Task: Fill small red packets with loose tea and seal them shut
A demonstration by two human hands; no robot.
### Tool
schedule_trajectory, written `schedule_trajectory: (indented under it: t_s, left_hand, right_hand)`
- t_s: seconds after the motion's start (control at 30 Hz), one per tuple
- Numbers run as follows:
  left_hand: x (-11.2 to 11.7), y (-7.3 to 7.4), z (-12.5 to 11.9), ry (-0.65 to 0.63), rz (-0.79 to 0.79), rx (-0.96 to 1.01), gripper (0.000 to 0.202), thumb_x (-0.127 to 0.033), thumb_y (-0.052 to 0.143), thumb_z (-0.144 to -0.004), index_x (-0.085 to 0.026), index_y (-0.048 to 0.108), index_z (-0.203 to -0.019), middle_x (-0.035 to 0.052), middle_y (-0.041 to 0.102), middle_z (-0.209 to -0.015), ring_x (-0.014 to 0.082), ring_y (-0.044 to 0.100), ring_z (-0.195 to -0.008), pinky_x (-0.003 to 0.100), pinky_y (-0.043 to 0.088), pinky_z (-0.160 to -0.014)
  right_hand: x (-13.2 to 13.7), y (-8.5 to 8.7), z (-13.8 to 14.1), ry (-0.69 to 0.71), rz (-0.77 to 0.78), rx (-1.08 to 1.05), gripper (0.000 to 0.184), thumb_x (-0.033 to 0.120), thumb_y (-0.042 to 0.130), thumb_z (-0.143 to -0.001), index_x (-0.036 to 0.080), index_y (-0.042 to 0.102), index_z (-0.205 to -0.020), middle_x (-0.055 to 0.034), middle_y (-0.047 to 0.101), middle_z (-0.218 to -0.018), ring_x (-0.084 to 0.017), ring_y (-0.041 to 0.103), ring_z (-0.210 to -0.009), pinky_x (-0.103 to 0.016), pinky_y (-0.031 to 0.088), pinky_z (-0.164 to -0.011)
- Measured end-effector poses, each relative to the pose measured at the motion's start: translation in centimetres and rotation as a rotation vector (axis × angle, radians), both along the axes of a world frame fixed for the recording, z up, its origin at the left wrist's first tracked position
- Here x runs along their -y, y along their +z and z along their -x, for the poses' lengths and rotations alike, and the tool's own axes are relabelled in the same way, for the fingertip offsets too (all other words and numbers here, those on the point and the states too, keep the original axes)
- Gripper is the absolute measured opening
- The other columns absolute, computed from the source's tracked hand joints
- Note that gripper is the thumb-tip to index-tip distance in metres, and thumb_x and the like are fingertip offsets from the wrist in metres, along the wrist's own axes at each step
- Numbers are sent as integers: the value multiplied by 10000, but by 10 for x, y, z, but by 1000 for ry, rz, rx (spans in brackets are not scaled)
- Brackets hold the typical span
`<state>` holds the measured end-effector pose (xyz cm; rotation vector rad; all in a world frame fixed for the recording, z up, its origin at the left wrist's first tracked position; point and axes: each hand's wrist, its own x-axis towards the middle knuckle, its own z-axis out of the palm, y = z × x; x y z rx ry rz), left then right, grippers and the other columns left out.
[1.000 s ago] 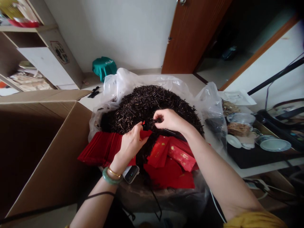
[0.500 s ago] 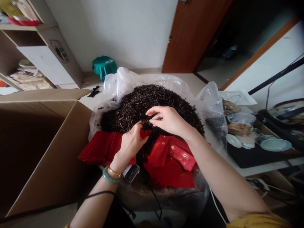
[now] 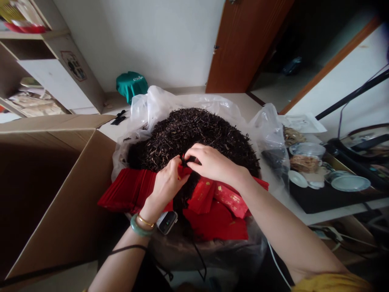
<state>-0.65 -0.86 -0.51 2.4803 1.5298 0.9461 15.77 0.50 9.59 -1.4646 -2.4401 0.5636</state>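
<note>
My left hand [image 3: 165, 180] is closed around a small red packet [image 3: 184, 171], its mouth upward. At that mouth, the curled fingers of my right hand [image 3: 211, 162] pinch some dark dried tea leaves [image 3: 184, 162]; the fingers partly hide them. Behind both hands rises a large heap of the same leaves [image 3: 200, 125], inside a clear plastic bag [image 3: 161, 99]. A row of red packets [image 3: 127, 188] stands left of my left hand. More red packets [image 3: 217, 221] lie in a loose pile under my right forearm.
An open cardboard box [image 3: 82, 190] stands close on the left. Below my left hand sits a small device with a dark screen [image 3: 167, 222]. At right, a side table [image 3: 316, 219] carries a black mat [image 3: 306, 202], dishes and a lidded bowl [image 3: 351, 182]. A teal-covered stool [image 3: 132, 85] stands behind.
My right hand has moved left and slightly down, bringing its fingertips to the mouth of the red packet. My left hand has stayed nearly still, keeping hold of the packet.
</note>
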Motion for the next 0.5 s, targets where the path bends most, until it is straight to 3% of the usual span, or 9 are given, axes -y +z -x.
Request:
schedule_trajectory:
  t_s: [0.13, 0.23, 0.37, 0.5]
  left_hand:
    - [0, 0, 0, -14, -18, 2, 441, -229, 721, -752, -192, 422, -1074, 147, 641, -1198, 232, 710, -893, 283, 562, -651]
    - [1, 2, -1, 13, 22, -20, 393, -236, 711, -760, -193, 434, -1035, 184, 561, -1326, 235, 713, -873, 290, 560, -617]
    - [3, 6, -1, 22, 79, -52, 348, -243, 699, -771, -198, 452, -1012, 192, 487, -1408, 223, 718, -822, 289, 551, -586]
    - [2, 6, 0, 22, 67, -51, 337, -238, 699, -771, -201, 452, -997, 188, 493, -1404, 220, 719, -817, 281, 546, -579]
  right_hand:
    - [-5, -9, 4, -67, 36, -101, 293, 128, 633, -805, 176, 638, -1093, -32, 667, -873, -138, 597, -730, -257, 444, -695]
    - [-11, -15, 5, -99, 12, -133, 197, 118, 645, -791, 182, 696, -970, 1, 649, -735, -116, 573, -637, -241, 426, -651]
    - [-16, -15, 4, -99, 16, -173, 165, 60, 607, -793, 167, 720, -846, -2, 678, -726, -105, 594, -625, -229, 431, -659]
    - [-12, -10, 5, -78, -8, -116, 183, 71, 583, -819, 170, 729, -869, -31, 719, -828, -138, 624, -722, -250, 437, -703]
